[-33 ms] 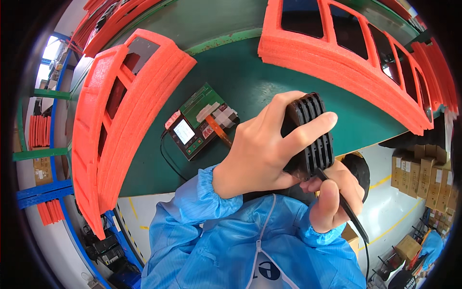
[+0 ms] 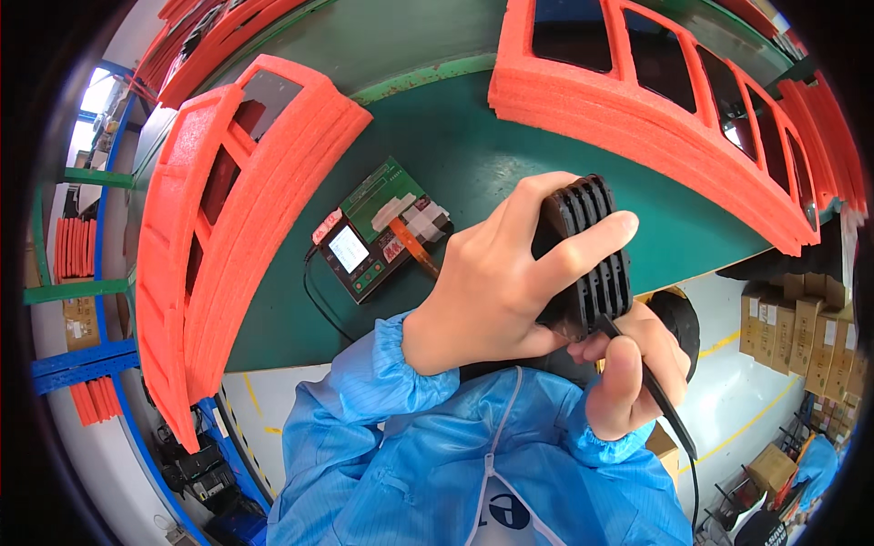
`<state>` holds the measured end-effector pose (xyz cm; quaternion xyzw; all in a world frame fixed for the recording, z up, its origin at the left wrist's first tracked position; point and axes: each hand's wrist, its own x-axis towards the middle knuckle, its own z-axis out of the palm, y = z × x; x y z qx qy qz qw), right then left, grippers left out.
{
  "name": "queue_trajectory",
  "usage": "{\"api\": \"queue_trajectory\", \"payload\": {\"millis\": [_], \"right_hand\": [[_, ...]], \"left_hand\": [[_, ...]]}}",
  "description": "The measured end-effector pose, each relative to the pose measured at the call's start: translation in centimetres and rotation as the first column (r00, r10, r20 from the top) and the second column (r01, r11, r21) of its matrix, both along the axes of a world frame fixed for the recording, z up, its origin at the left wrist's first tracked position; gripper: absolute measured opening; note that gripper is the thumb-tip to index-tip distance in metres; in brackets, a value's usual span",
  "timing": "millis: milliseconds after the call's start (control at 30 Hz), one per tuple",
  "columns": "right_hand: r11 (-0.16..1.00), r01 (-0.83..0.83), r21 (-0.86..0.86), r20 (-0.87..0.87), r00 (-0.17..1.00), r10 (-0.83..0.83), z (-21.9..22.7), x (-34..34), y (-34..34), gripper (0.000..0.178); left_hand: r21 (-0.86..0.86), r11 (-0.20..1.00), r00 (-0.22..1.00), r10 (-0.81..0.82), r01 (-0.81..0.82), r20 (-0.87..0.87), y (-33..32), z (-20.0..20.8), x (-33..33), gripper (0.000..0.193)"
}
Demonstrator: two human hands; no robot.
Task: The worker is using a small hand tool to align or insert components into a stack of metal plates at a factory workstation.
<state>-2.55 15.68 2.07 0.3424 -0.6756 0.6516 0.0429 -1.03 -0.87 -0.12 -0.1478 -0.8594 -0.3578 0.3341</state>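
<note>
**Slip and snag are the likeliest troubles around the black ribbed block (image 2: 603,264)**

The left hand (image 2: 510,273) grips the block from its left side, fingers spread across the ribs, near the front edge of the green tabletop (image 2: 446,136). The right hand (image 2: 642,359) pinches a slim black tool (image 2: 669,414), its upper end at the block's lower edge; whether they touch is unclear. With the hands this close, a sideways slip could scratch the block or jab a fingertip. A loose left grip could let the block drop, perhaps past the edge to the floor.

A thin black cord (image 2: 696,491) hangs below the tool; caught on something, it could tug the tool off line.

Beyond the left wrist, an orange ribbon cable (image 2: 414,244) runs from a green circuit board (image 2: 387,196) and disappears behind the left hand. Its other end is hidden, but a forearm brushing it could strain it. The small lit screen (image 2: 348,248) sits beside the board.

Farther out, red foam frames (image 2: 592,105) with dark panels (image 2: 657,55) flank the work; a swinging elbow might knock them.
</note>
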Motion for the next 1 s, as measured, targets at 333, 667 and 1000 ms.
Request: {"api": "queue_trajectory", "payload": {"millis": [333,667,1000], "right_hand": [[0.992,-0.098,-0.083,-0.036,0.995,0.095,-0.6,-0.6,0.0,0.013],[0.973,-0.148,-0.178,-0.019,0.989,0.147,-1.1,-0.9,0.1,0.011],[0.927,0.139,-0.350,0.491,0.869,0.055,0.0,1.1,0.8,0.011]], "left_hand": [[0.017,1.000,1.000,0.009,-0.009,-0.022,-0.1,-0.3,0.1,0.076],[0.031,1.000,1.000,-0.006,0.006,-0.016,-0.3,-0.3,0.3,0.078],[0.064,0.998,1.000,-0.013,0.014,-0.020,-0.4,-0.7,0.2,0.082]]}}
